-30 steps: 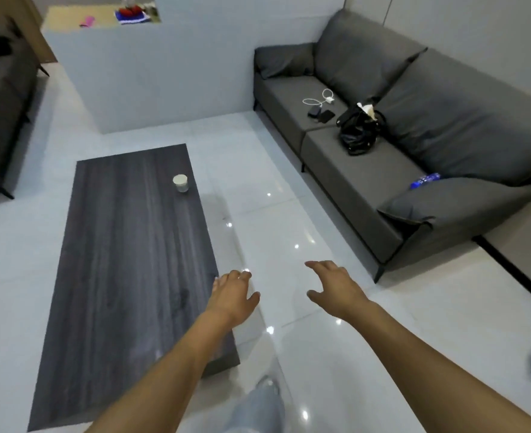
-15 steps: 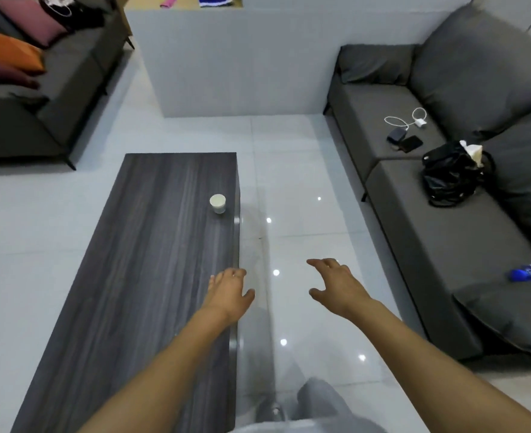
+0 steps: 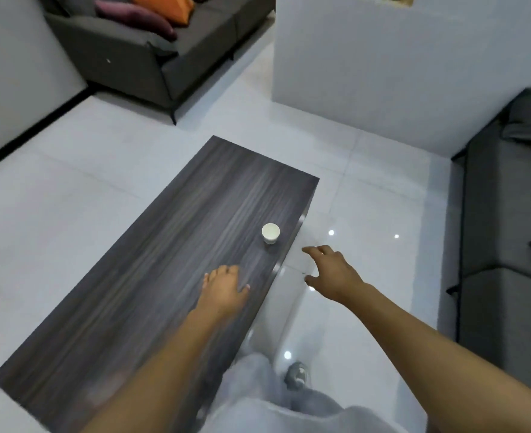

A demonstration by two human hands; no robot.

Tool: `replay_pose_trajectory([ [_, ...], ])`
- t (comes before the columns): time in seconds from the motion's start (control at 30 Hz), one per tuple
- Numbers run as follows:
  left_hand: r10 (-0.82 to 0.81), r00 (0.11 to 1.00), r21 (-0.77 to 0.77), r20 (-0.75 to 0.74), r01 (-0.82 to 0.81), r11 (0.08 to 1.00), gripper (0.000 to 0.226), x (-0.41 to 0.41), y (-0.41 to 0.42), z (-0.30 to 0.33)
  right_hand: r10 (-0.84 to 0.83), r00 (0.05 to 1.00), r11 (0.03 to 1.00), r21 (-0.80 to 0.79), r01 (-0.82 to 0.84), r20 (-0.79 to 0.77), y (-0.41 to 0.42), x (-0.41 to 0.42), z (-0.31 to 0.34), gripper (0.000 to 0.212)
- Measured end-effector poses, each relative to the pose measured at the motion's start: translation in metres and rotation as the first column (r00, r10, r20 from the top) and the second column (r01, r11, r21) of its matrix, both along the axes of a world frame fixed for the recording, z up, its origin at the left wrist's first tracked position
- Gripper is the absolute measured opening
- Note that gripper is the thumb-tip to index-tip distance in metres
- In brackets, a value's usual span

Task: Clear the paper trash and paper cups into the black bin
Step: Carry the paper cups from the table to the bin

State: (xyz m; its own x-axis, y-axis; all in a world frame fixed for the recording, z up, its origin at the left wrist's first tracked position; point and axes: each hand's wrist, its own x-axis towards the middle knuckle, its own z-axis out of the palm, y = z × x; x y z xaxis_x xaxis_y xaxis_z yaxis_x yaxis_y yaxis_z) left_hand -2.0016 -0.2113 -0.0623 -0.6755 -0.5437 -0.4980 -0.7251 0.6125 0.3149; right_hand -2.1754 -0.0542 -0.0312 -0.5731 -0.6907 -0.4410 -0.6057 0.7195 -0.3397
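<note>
A white tiled floor (image 3: pixel 108 189) fills the frame, with a dark wooden surface (image 3: pixel 164 264) running diagonally through the middle. A small white paper cup (image 3: pixel 270 233) stands upright near the surface's right edge, right of centre. The left hand (image 3: pixel 225 290) hovers over the surface below the cup, grip released. The right hand (image 3: pixel 333 271) reaches over the floor just right of the cup, fingers spread, grasping nothing.
</note>
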Motion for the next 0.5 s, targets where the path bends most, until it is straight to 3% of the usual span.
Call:
replay_pose_trajectory([
  [0.2,0.141,0.989,0.036,0.055,-0.143,0.989,0.053,-0.038,-0.049,-0.023,0.139,0.989,0.989,0.038,-0.141,0.056,-0.081,-0.059,-0.037,0.062],
  [0.5,0.275,0.958,0.109,0.079,-0.283,0.953,0.051,-0.091,-0.113,-0.079,0.108,0.981,0.987,0.098,-0.126,0.163,-0.155,-0.112,-0.11,0.061],
])
